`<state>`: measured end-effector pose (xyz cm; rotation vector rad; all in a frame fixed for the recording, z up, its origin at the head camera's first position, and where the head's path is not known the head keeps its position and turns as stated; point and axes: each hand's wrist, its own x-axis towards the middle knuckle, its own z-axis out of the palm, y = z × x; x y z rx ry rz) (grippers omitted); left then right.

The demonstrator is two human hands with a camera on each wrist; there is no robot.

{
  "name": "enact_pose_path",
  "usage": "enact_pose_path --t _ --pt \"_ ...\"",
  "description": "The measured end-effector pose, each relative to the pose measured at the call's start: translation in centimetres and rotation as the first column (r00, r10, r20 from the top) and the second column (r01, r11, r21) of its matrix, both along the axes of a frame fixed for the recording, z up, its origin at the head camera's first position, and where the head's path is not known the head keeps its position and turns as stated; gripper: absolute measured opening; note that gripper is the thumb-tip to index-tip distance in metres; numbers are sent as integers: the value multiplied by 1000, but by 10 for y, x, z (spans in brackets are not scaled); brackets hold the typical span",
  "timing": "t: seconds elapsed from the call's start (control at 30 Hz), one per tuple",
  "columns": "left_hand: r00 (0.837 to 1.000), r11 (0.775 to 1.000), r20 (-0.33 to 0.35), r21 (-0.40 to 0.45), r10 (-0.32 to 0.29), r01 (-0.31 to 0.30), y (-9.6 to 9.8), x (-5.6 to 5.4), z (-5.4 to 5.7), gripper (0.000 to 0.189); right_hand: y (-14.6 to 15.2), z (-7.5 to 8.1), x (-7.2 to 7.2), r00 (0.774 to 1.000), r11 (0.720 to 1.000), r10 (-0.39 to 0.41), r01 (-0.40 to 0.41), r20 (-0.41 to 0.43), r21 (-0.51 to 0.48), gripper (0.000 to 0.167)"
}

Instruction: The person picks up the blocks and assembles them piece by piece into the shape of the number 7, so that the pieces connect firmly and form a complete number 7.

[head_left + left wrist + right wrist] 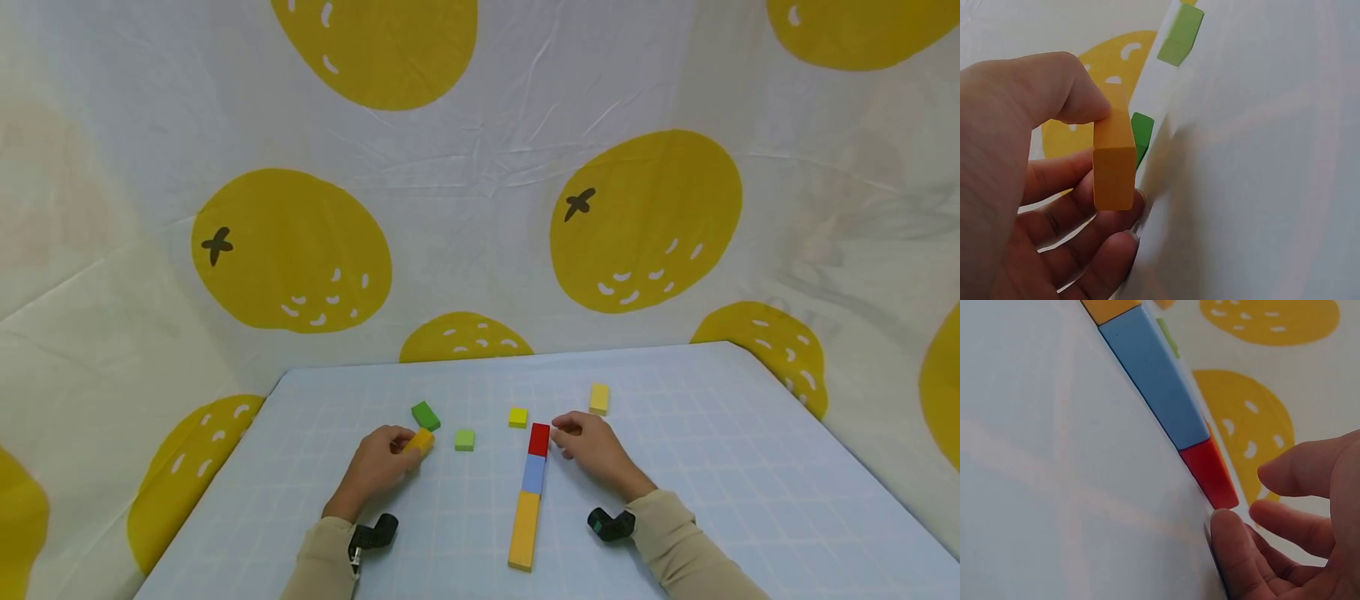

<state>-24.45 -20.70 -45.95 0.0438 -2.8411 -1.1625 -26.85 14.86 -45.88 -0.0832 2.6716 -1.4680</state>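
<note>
My left hand (381, 461) pinches an orange block (1115, 162) between thumb and fingers, a little above the table. Just beyond it lies a dark green block (425, 416). My right hand (592, 447) is beside the far end of a row of blocks, its fingers loosely bent with nothing between them. In that row a red block (539, 439) comes first, then a blue block (533, 474), then a long orange block (524, 531) nearest me, end to end. In the right wrist view a fingertip is close to the red block's end; whether it touches, I cannot tell.
A light green block (465, 440) lies between the left hand and the row. Farther back are a bright yellow block (518, 417) and a pale yellow block (599, 398). The table (712, 467) has a pale checked cloth, and a fruit-patterned curtain (472, 208) hangs behind it.
</note>
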Motion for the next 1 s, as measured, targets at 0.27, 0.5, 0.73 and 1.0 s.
enact_pose_path --t 0.27,0.5,0.73,1.0 --pt "999 1000 -36 24 4 -3 -1 0 -2 31 1 -4 0 1000 1000 6 -6 -18 3 27" --pt "998 999 -67 49 9 -6 0 1 0 30 1 -4 0 999 1000 13 -13 -31 2 27" --pt "996 998 -88 63 -3 8 3 1 2 32 2 0 3 1000 1000 10 -10 -29 1 27" --pt "996 996 -88 92 -6 14 6 2 2 47 4 5 8 999 1000 -7 8 -43 8 28"
